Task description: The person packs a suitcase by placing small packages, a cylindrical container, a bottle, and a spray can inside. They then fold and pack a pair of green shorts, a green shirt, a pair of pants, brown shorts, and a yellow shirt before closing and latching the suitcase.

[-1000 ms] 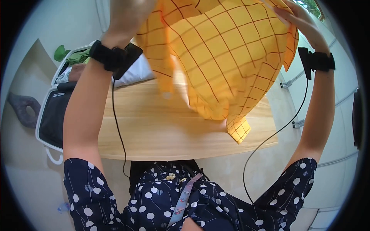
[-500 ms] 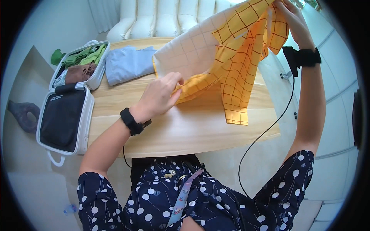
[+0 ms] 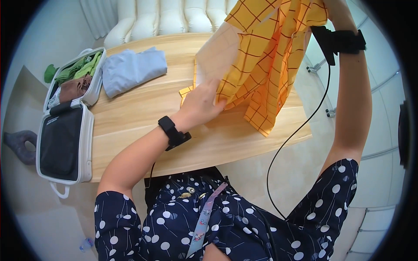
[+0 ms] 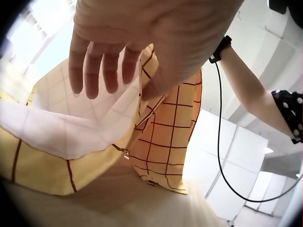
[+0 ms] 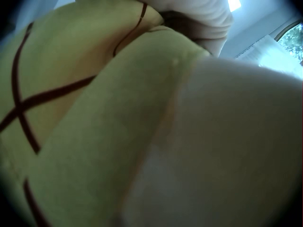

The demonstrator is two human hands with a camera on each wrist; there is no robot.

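A yellow shirt with a dark red grid hangs over the table, its pale inner side turned partly outward. High at the upper right, my right hand grips the shirt's upper part; in the right wrist view its curled fingers bunch the fabric. My left hand is at the shirt's lower left. The left wrist view shows its fingers straight and slightly spread against the pale inside, the thumb by the grid-patterned edge. One hanging part of the shirt dangles close over the tabletop.
A folded light blue garment lies on the wooden table. At the left stands an open white suitcase with green and brown clothes in its far half. A black cable runs from my right wrist. A white padded sofa stands behind.
My left hand has come down from the top left to the shirt's lower edge, then slid a little right. The right hand stays high with the shirt, which now hangs further right.
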